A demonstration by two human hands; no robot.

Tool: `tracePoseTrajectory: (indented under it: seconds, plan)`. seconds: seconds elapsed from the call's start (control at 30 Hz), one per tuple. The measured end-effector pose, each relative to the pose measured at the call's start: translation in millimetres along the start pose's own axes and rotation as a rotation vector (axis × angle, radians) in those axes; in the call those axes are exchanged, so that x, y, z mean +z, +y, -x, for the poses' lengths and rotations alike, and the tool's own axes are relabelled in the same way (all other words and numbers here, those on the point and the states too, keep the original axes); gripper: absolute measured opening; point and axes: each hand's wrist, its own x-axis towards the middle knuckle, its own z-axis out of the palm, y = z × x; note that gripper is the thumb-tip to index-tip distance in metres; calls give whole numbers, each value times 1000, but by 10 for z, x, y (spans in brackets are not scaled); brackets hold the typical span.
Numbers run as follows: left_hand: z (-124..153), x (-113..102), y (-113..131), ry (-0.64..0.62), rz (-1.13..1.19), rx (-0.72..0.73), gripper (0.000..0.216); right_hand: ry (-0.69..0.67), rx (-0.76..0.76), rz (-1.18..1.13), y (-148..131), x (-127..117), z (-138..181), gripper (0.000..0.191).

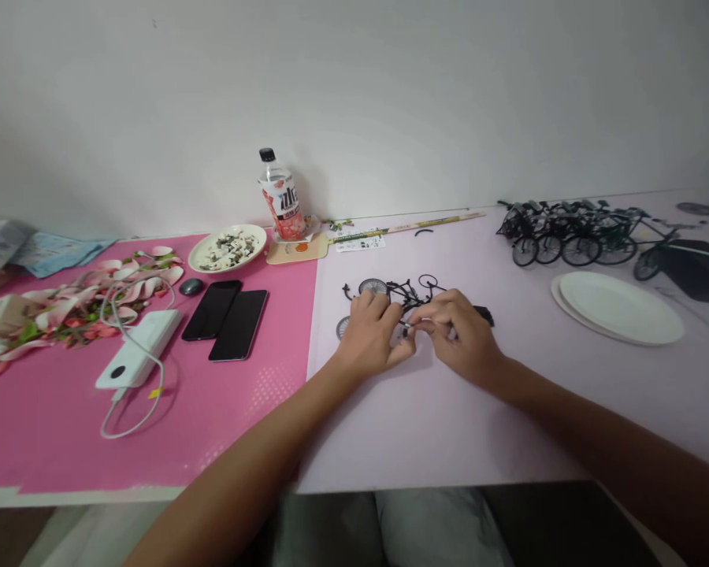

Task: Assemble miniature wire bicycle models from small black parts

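Steadiness matters most as left hand (369, 335) and right hand (466, 339), close together, pinch a small part (408, 326) just beside black bicycle pieces (410, 297) on the tabletop (402, 429), so a light grip suits best.

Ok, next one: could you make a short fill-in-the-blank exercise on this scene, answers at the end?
1. The person's left hand and right hand are at a small black model bicycle with spoked ____.
2. The clear plastic bottle with a red-and-white label has a ____ cap.
3. The two black rectangular phones lie on the bright ____ side of the tabletop.
4. The stacked white oval plates lie nearer to the ____ hand than to the other.

Missing words: wheels; black; pink; right.
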Motion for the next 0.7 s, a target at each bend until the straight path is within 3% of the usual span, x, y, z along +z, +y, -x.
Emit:
tracePoseTrajectory:
  seconds: [0.37,0.7]
  plan:
    - [4,-15,-4,-14,94,-13,23,-40,81,-101,-37,12,-11,39]
    - [6,-33,-36,62,265,-63,22,-15,128,-69,-43,-3,-28,44]
